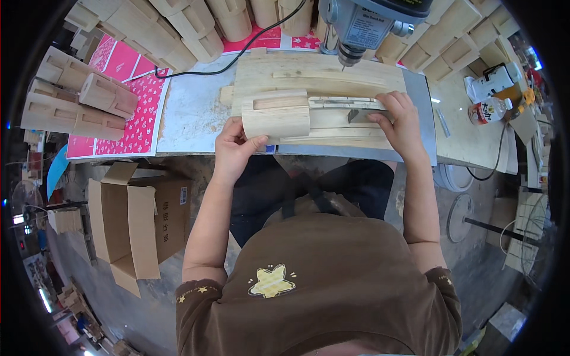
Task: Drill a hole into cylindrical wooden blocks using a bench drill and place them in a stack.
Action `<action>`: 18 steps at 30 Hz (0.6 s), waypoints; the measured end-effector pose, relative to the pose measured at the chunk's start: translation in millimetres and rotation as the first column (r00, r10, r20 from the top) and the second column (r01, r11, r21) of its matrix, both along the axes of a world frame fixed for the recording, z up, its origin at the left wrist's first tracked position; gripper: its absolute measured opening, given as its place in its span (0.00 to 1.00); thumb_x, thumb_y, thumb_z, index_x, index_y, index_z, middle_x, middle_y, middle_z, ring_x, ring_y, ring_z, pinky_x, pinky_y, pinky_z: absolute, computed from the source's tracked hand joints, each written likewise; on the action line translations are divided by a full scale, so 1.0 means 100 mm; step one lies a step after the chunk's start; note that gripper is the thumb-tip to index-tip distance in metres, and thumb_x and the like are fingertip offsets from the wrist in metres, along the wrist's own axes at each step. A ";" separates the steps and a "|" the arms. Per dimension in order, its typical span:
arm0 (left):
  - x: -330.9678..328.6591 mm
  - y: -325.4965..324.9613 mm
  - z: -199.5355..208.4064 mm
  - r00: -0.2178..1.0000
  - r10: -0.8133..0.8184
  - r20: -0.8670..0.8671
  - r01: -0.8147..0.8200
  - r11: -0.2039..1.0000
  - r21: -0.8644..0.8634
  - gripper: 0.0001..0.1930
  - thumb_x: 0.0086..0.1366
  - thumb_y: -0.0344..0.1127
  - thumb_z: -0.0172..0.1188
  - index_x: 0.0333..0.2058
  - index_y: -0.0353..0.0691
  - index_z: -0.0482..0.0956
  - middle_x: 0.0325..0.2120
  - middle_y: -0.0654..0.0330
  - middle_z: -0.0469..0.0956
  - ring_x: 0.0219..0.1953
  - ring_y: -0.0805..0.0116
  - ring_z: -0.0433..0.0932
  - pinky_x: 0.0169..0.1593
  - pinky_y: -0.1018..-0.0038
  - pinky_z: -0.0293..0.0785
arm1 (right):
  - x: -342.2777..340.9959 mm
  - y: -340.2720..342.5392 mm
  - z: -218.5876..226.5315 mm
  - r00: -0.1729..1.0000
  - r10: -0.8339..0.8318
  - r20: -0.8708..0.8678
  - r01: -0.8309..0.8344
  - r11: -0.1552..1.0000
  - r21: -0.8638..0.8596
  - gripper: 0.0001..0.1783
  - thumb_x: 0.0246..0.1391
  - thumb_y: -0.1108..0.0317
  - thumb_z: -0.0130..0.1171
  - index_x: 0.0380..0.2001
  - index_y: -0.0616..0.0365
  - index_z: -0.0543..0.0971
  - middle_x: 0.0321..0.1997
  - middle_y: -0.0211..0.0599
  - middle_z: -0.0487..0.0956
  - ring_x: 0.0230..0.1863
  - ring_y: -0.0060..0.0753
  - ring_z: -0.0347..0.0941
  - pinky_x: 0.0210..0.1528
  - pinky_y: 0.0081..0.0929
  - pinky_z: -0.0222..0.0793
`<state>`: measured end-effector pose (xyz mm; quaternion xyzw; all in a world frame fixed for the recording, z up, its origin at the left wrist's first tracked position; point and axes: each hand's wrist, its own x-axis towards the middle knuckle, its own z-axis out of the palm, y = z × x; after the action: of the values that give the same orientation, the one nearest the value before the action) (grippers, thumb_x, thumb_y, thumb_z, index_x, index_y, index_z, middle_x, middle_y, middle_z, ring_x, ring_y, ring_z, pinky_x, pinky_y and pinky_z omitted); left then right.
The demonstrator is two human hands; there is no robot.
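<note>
My left hand grips the left end of a pale wooden cylinder, its thumb along the near side and its fingers partly hidden behind. A rectangular slot is cut into the cylinder's upper face. The cylinder lies on its side at the left of a wooden jig with parallel rails. At the jig's right end my right hand is closed, thumb against fingers, around a small dark grey metal piece that sticks out leftward between the rails. How far that piece reaches into the fingers is hidden.
A bench drill stands behind the jig, its chuck pointing down. Slotted wooden cylinders are stacked left and along the back. A black cable crosses the bench. At right is a bottle; an open cardboard box sits below left.
</note>
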<state>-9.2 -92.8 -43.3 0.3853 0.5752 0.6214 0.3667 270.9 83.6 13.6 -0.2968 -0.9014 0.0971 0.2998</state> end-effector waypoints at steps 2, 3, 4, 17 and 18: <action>0.01 0.03 0.02 1.000 -0.007 0.002 0.007 1.000 -0.004 0.16 0.49 0.26 0.69 0.39 0.36 0.79 0.33 0.69 0.66 0.30 0.82 0.68 0.34 0.85 0.68 | 0.03 0.00 0.00 1.000 -0.008 0.004 0.008 1.000 0.010 0.19 0.37 0.68 0.66 0.36 0.61 0.75 0.33 0.40 0.74 0.37 0.47 0.68 0.38 0.36 0.64; 0.00 0.03 0.04 1.000 -0.025 -0.019 0.024 0.999 -0.023 0.17 0.48 0.26 0.69 0.39 0.35 0.79 0.34 0.68 0.66 0.31 0.81 0.68 0.35 0.84 0.69 | 0.04 0.00 0.00 1.000 -0.005 0.011 0.005 1.000 -0.012 0.19 0.37 0.69 0.66 0.36 0.61 0.75 0.33 0.40 0.74 0.37 0.46 0.68 0.39 0.36 0.64; -0.01 0.04 0.05 0.998 -0.042 -0.041 0.040 0.998 -0.040 0.17 0.48 0.25 0.69 0.39 0.35 0.79 0.35 0.68 0.66 0.32 0.81 0.69 0.36 0.83 0.70 | 0.05 0.01 0.01 1.000 -0.001 0.017 0.001 0.999 -0.032 0.20 0.37 0.69 0.66 0.37 0.61 0.75 0.33 0.40 0.74 0.38 0.46 0.68 0.39 0.35 0.64; 0.36 0.33 0.04 0.922 -0.133 -0.363 0.131 0.991 -0.032 0.20 0.43 0.30 0.71 0.38 0.37 0.78 0.30 0.64 0.70 0.31 0.73 0.71 0.35 0.74 0.68 | -0.12 -0.02 -0.02 0.998 0.060 0.028 -0.059 0.998 -0.028 0.20 0.37 0.72 0.66 0.39 0.60 0.74 0.36 0.39 0.73 0.41 0.45 0.67 0.43 0.35 0.64; 0.37 0.35 0.04 0.922 -0.133 -0.363 0.131 0.991 -0.029 0.20 0.43 0.30 0.71 0.38 0.37 0.78 0.30 0.64 0.70 0.31 0.73 0.71 0.35 0.74 0.68 | -0.12 -0.02 -0.03 0.999 0.034 0.030 -0.033 0.999 -0.023 0.21 0.37 0.73 0.66 0.39 0.59 0.75 0.36 0.39 0.73 0.41 0.45 0.67 0.43 0.35 0.64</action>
<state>28.2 -58.1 -39.6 0.5308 0.6074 0.5118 0.2956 258.6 82.0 10.6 -0.2865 -0.9096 0.1076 0.2811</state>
